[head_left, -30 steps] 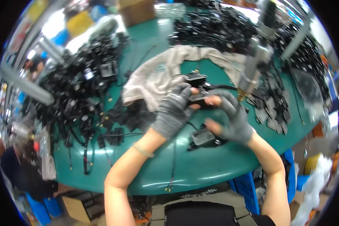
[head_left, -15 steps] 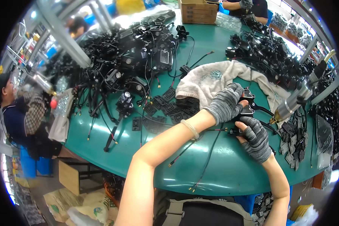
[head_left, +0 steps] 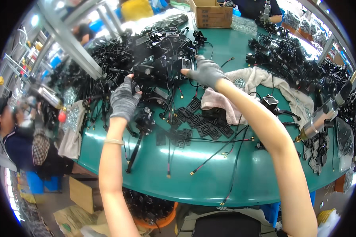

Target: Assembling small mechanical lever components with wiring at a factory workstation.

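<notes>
My left hand, in a grey half-finger glove, reaches to the near side of a large heap of black brake lever assemblies. Its thumb and forefinger are apart. My right hand, gloved alike, stretches over the heap's right edge with thumb and fingers spread. I see nothing held in either hand; whether fingertips touch the parts cannot be made out. A brake lever assembly with a square reservoir lies to the right, beyond my right forearm. Flat black square gaskets lie in a cluster between my arms.
A light cloth bearing small screws lies mid-table. A power screwdriver hangs at right above a pile of small plates. Another heap of levers and a cardboard box stand farther back. Co-workers sit left and far.
Both hands have left the lever assembly at the right, which now lies on the table. They have moved left and away to the big heap, fingers spreading. The view has shifted slightly.
</notes>
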A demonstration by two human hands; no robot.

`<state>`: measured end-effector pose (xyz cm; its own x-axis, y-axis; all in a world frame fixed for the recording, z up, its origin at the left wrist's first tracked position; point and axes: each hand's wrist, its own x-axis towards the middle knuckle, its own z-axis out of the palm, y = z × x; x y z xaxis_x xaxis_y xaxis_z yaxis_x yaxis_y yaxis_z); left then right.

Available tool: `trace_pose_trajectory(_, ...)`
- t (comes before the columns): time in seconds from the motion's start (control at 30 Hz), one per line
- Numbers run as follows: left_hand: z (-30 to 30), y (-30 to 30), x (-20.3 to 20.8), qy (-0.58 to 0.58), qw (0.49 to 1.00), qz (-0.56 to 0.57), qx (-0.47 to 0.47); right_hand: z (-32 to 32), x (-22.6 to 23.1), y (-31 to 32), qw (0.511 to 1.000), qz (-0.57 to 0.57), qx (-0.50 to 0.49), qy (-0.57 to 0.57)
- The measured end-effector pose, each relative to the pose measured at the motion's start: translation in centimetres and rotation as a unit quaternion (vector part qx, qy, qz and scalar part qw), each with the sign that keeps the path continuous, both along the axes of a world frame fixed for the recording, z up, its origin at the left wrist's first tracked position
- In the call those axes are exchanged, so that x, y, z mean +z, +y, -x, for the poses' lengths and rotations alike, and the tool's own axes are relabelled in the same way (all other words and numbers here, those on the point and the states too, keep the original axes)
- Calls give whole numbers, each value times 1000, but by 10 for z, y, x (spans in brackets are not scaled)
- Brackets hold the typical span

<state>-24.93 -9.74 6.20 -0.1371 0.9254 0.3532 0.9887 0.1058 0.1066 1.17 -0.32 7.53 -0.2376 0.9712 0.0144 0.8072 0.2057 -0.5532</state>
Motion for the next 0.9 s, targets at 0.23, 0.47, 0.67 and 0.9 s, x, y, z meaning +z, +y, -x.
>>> trace_pose_trajectory(0.23, 6, -28, 21, -220, 970, -80, -72, 36, -35, 36, 966, 224, -18, 129)
trace_pose_trajectory(0.47, 11, -16, 58, -102, 977, -139, -123, 33, 40, -6, 909, -368, -46, 189)
trace_pose_trajectory(0.67, 32, -7, 61, -68, 985, 37, -156, -71, 149, -108, 790, -379, 282, 392)
trace_pose_trajectory(0.9, 112, -19, 29, -200, 970, -4, -139, -188, 86, -268, 908, -108, 384, -130)
